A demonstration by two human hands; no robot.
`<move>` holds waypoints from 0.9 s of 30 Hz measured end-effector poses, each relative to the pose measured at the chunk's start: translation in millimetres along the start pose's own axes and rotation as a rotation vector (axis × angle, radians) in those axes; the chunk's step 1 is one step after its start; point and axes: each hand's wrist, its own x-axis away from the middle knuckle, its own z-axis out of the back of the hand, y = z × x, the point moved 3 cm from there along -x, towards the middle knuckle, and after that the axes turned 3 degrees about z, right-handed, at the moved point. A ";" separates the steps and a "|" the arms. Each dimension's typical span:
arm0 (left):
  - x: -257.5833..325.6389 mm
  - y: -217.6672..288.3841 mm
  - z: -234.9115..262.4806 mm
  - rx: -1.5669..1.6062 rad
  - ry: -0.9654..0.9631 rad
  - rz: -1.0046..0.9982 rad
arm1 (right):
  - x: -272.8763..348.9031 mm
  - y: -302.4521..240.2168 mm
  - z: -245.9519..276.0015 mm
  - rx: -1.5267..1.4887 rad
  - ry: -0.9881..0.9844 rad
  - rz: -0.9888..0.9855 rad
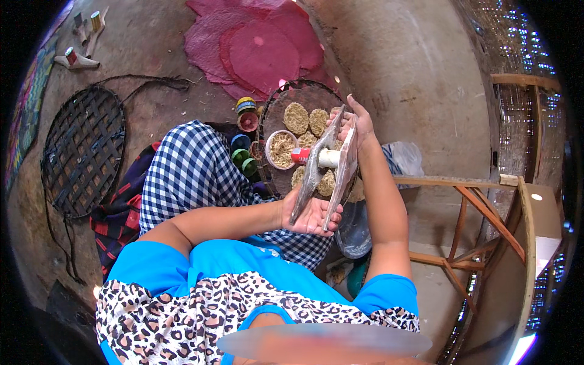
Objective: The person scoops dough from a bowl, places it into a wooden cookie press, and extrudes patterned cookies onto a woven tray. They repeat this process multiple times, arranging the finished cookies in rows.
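Observation:
My left hand (313, 216) is palm up under the near ends of a wooden hand press (313, 167), its fingers curled around them. My right hand (363, 125) grips the far ends, thumb raised. The press has two long pieces with pointed ends, a white cylinder between them and a red can on its left side. Beneath it, a round dark tray (275, 115) bears several round cakes of pale strands (296, 118), partly hidden by the press and hands. A small tub (268, 145) of loose strands stands on the tray, left of the red can.
Small coloured cups (241, 158) line the tray's left side, by my checkered-covered knee. Dark red round sheets (255, 48) lie beyond. At left are a black woven tray (85, 146) and wooden pieces with cans (70, 58). A wooden frame (462, 182) stands at right.

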 end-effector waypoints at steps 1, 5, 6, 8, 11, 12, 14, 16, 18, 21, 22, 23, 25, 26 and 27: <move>0.2 -3.6 -1.4 0.019 -0.013 0.006 | 1.0 1.6 -1.9 0.023 0.010 0.002; 6.5 -16.2 -4.0 -0.017 0.076 -0.047 | 6.9 9.9 -10.7 0.048 -0.003 0.000; 9.3 -17.3 -3.5 -0.045 0.144 -0.067 | 7.3 10.6 -14.2 0.042 -0.018 0.006; 13.6 -13.6 -5.0 -0.113 0.191 -0.086 | 6.4 7.8 -21.0 0.025 -0.057 0.038; 14.5 -0.8 -6.3 -0.124 0.213 -0.068 | 4.1 -3.0 -25.6 -0.044 -0.084 0.122; 12.9 1.5 -6.8 -0.105 0.188 -0.050 | 3.8 -5.4 -24.7 -0.014 -0.044 0.154; 10.7 0.1 -5.5 -0.091 0.178 -0.050 | 5.9 -1.2 -22.6 -0.010 0.003 0.103; 10.2 -10.9 -1.3 -0.096 0.241 -0.063 | 11.6 6.6 -20.3 -0.011 0.036 0.088; 10.6 -25.9 1.5 -0.113 0.273 -0.080 | 22.7 15.5 -20.0 -0.031 -0.060 0.072; 9.8 -38.0 2.9 -0.156 0.277 -0.074 | 39.8 15.5 -16.2 -0.052 -0.155 0.197; 8.8 -38.2 1.9 -0.163 0.242 -0.051 | 47.9 12.2 -12.5 -0.115 -0.261 0.224; 7.5 -36.0 0.5 -0.178 0.204 -0.038 | 55.2 9.8 -10.9 -0.200 -0.424 0.261; 4.8 -31.8 -2.6 -0.094 0.131 0.021 | 56.6 23.2 -9.7 -0.216 -0.530 0.312; 3.3 -28.8 -4.6 -0.058 0.093 0.046 | 55.8 38.5 -11.0 -0.204 -0.604 0.306; 1.9 -26.4 -6.9 -0.023 0.054 0.071 | 53.7 55.2 -7.1 -0.141 -0.543 0.331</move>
